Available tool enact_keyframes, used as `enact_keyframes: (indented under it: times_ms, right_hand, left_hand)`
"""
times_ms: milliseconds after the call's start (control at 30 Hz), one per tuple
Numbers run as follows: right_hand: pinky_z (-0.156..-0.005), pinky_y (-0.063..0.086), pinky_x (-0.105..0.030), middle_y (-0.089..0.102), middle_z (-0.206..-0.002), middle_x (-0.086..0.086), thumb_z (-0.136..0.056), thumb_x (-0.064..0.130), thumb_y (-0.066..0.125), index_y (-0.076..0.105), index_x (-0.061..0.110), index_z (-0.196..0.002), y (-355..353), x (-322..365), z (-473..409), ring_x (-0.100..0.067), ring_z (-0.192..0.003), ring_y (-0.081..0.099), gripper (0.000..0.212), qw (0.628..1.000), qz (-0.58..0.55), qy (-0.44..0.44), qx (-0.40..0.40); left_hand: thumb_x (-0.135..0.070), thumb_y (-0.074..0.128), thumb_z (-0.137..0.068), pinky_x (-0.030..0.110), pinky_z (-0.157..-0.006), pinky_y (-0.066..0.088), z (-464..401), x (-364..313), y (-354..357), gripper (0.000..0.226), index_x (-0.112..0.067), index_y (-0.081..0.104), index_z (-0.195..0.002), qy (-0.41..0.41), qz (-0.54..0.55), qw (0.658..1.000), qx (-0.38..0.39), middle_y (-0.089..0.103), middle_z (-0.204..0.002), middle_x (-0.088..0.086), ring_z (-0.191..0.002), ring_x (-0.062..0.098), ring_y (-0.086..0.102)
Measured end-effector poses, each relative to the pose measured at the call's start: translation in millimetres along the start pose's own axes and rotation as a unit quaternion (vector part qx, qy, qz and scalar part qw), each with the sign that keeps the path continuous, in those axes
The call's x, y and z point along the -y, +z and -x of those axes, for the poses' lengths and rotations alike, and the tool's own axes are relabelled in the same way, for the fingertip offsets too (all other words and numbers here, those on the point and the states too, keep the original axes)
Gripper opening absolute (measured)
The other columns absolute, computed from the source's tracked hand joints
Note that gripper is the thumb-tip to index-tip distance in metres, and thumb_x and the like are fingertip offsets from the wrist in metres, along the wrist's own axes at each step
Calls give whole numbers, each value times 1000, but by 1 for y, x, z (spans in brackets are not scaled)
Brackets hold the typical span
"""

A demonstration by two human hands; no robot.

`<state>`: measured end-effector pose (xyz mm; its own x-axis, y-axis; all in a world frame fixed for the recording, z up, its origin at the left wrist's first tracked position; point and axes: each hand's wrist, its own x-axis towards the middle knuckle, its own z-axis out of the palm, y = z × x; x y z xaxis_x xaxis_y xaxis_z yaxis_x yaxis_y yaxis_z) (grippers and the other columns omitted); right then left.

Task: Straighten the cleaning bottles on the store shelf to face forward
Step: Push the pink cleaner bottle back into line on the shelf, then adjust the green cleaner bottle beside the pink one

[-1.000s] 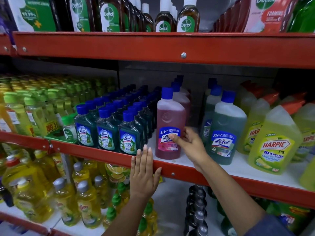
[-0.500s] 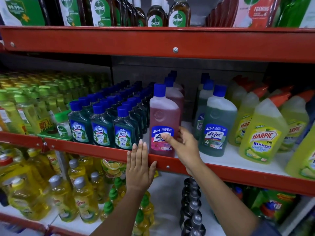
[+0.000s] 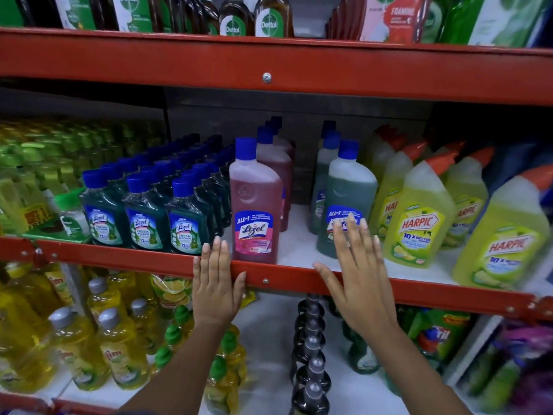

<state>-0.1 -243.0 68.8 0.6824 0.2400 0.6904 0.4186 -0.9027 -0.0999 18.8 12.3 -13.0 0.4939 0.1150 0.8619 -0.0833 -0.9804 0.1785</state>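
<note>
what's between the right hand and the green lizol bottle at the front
Nothing visible. The right hand is open, its fingertips overlapping the label of the green Lizol bottle; whether they touch is unclear.

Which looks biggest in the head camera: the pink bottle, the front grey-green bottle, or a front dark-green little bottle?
1. Pink bottle and grey-green bottle: about alike, too close to rank.
2. Dark-green bottle: clearly smallest.

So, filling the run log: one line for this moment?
left hand: open, on shelf edge | right hand: open, before green Lizol bottle
</note>
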Motion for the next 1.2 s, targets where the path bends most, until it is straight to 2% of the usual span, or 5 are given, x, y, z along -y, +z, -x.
enact_keyframes:
  times_ms: [333,500,600,767,1200]
  right_hand:
    - [-120,22,-37,18,-165,-5,-85,66,46,11,15,-156,-20,-45,-40,-17,-151,17,95,972,-203,119,22]
    - [-83,56,-21,59,-130,0,-85,24,70,48,15,-137,-19,-50,-63,-9,-110,61,58,826,-502,255,27]
    - [-62,56,-13,69,-113,-1,-83,20,73,60,20,-114,-15,-55,-68,-4,-91,66,33,792,-545,272,48]
    - [-68,58,-18,72,-107,0,-85,13,70,63,28,-103,-14,-58,-70,-5,-87,71,24,764,-586,265,63]
    - [-67,56,-15,71,-112,-4,-87,10,67,57,12,-126,-23,-46,-54,-4,-86,72,40,752,-598,262,91]
  left_hand:
    - [-48,16,-103,35,-124,-2,2,-2,-1,66,-1,23,-148,-11,4,1000,8,34,-148,21,-152,16,-4]
    - [-49,15,-102,35,-123,-3,0,-2,-3,65,-9,10,-154,-10,3,1000,4,29,-150,18,-152,15,-5]
    - [-49,15,-102,34,-123,-4,0,-2,-2,64,-14,2,-154,-4,2,1000,-5,27,-151,17,-152,15,-5]
    - [-48,16,-103,36,-124,-2,0,-1,1,64,-13,4,-154,0,0,1000,-22,29,-149,18,-152,16,-4]
    - [-46,18,-103,36,-124,-1,1,-2,3,65,3,28,-145,-14,-9,1000,-19,39,-146,25,-152,16,-4]
